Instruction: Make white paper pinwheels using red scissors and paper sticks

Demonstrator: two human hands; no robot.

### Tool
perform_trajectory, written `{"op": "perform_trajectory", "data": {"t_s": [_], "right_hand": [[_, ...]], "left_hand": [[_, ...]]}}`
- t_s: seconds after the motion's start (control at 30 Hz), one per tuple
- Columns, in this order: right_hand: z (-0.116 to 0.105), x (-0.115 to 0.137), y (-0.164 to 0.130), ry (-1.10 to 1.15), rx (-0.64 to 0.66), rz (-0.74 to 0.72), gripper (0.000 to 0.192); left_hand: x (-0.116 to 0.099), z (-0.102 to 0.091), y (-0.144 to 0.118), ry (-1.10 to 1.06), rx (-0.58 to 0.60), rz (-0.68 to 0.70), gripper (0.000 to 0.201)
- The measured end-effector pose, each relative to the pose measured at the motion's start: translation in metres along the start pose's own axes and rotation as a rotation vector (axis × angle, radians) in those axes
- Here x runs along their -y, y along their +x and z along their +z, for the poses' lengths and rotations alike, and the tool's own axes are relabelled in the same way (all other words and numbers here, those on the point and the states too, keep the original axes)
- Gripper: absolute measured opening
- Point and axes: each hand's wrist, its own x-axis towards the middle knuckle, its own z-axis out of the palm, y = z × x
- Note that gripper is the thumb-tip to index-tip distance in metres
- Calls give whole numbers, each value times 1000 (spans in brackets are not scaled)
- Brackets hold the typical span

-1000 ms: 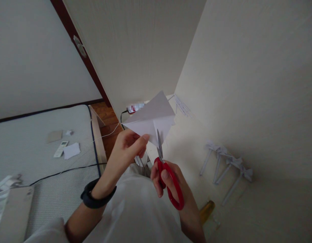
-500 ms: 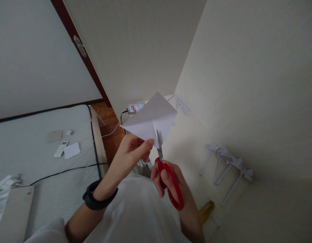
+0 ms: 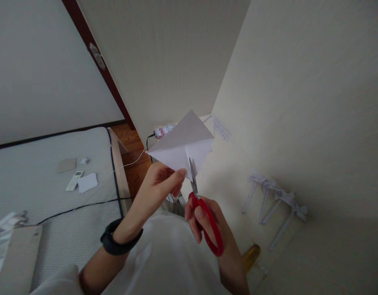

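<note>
A creased sheet of white paper (image 3: 189, 131), turned corner-up, is held in front of me. Its lower edge is pinched between the thumb and fingers of my left hand (image 3: 162, 182), which has a dark band on the wrist. My right hand (image 3: 204, 217) grips the red handles of a pair of scissors (image 3: 211, 229). The blades lie at the paper's lower part, just right of my left thumb, along a crease or slit. How far they have cut into the sheet is hard to make out.
Several folded-paper pinwheel-like pieces on sticks (image 3: 277, 196) lie on the pale surface at right. Thin paper sticks (image 3: 220, 128) sit in the corner. A yellow object (image 3: 251, 258) is by my right forearm. On the mattress (image 3: 93, 155) at left are a remote (image 3: 74, 180) and paper pieces (image 3: 88, 182).
Hardly anything differs. My right hand's fingers on the scissors have shifted slightly to the right and down; the paper and my left hand stay in place.
</note>
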Motion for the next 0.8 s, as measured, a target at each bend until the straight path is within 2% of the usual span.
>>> {"op": "perform_trajectory", "data": {"t_s": [0.17,0.33,0.8], "right_hand": [[2,3,-1,-20,-33,9,50],[1,5,2,-53,37,18,55],[0,2,6,-1,66,20,55]], "left_hand": [[0,0,-1,10,-14,0,36],[-3,1,-1,31,-9,-10,37],[-4,1,-2,37,-5,-3,35]]}}
